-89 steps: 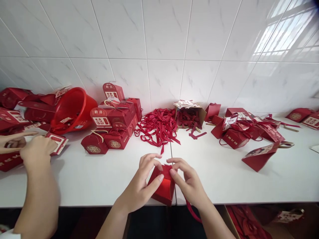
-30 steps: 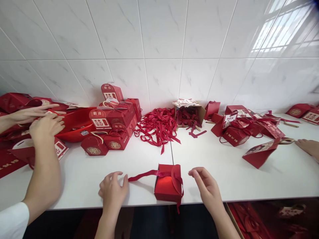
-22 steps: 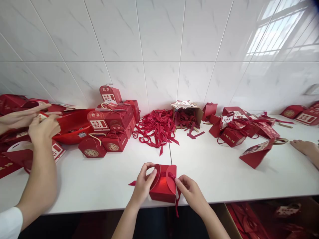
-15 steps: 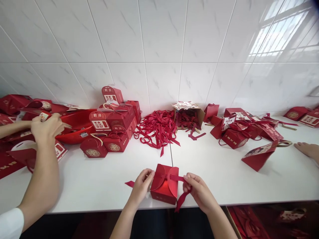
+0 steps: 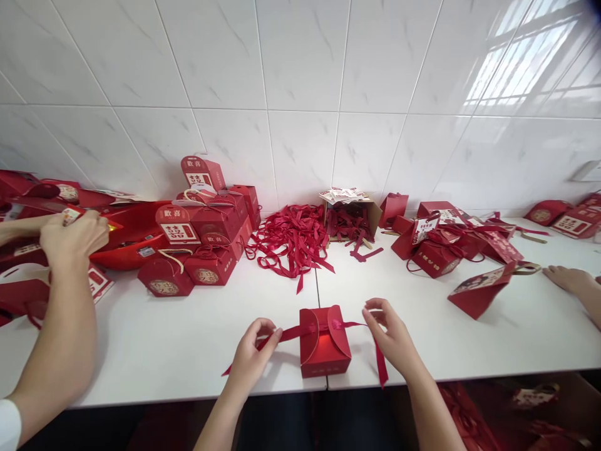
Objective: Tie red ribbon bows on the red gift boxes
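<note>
A small red gift box (image 5: 325, 360) stands at the table's front edge, its rounded top flaps folded together. A red ribbon (image 5: 292, 333) passes through the flaps and comes out on both sides. My left hand (image 5: 256, 351) pinches the ribbon's left part, its tail hanging past my fingers. On the right, my right hand (image 5: 387, 332) grips the other part of the ribbon between thumb and fingers, and that end dangles below it. Both hands are apart from the box, one on each side.
Behind lies a heap of red ribbons (image 5: 295, 238) beside an open carton (image 5: 374, 216). Stacked red boxes (image 5: 211, 263) stand left, more boxes (image 5: 436, 257) right. A co-worker's arm (image 5: 66, 300) reaches by a red basin (image 5: 122, 254); another person's hand (image 5: 568, 279) rests far right.
My left hand has left the box's side and now holds the ribbon. My right hand has moved right and slightly up, and the ribbon is stretched out on both sides.
</note>
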`<state>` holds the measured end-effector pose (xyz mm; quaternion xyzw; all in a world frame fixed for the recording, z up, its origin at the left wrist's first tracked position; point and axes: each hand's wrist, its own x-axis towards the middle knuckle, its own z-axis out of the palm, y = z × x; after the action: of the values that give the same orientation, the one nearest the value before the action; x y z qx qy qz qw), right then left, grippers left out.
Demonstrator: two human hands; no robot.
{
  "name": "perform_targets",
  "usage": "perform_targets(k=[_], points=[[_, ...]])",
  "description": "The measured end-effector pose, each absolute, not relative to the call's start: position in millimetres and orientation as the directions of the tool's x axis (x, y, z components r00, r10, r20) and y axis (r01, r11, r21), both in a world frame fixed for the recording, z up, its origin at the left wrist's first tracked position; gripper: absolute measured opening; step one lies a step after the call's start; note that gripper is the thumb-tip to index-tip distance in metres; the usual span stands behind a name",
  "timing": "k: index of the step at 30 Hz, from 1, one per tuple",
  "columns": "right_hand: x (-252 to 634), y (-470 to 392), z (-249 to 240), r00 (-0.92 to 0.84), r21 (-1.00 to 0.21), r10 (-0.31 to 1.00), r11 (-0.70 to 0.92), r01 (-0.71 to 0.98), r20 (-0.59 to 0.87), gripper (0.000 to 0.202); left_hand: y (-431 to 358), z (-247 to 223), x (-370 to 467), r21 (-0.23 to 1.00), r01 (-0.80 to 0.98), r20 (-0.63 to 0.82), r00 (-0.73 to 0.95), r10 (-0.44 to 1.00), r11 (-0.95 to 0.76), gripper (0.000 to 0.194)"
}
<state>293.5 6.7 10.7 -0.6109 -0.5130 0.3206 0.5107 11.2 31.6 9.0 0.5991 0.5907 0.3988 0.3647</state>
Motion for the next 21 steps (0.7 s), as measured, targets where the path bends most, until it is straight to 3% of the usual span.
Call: perform_targets(k=[2,4,8,12,14,17,19,21], points=[[296.5,-2.8,9.2,0.349,-0.933,0.922,0.037,0.357,0.170,0.033,24.0,7.7,9.6,0.896,0.440,0.143,-0.164,0.976,-0.057,0.030],[295.3,-14.7,10.4,0.249,-0.922,0.960,0.024,0.388,0.130,0.034,11.5,10.1,9.8,0.872,0.486,0.137,-0.140,0.981,-0.052,0.031],[279.9,-34.2,12.4,-0.117,-0.893,0.993,0.022,0.450,-0.034,0.044,-13.9,15.7,15.6,0.832,0.555,-0.136,0.192,0.972,0.007,0.034],[264.2,-38.4,-2.3,-0.144,-0.918,0.974,-0.108,0.383,-0.175,0.047,-16.1,9.1,19.5,0.839,0.519,-0.323,0.231,0.918,0.165,0.053],[260.5,-36.4,-12.9,-0.088,-0.962,0.979,-0.161,0.221,-0.184,0.048,-8.1,4.3,20.0,0.888,0.375,-0.351,0.176,0.920,0.267,0.063],[257.8,-31.9,-21.9,0.089,-0.965,0.988,-0.105,-0.240,-0.130,0.046,5.8,2.4,20.6,0.949,-0.056,-0.309,0.046,0.950,0.312,0.071],[256.2,-28.9,-21.6,0.183,-0.807,0.971,-0.016,-0.590,-0.152,0.032,12.0,4.4,21.1,0.866,-0.383,-0.334,0.034,0.942,0.321,0.065],[254.3,-26.3,-19.1,0.167,-0.557,0.958,0.009,-0.831,-0.234,0.025,14.9,6.6,22.1,0.680,-0.613,-0.410,0.137,0.902,0.403,0.049]])
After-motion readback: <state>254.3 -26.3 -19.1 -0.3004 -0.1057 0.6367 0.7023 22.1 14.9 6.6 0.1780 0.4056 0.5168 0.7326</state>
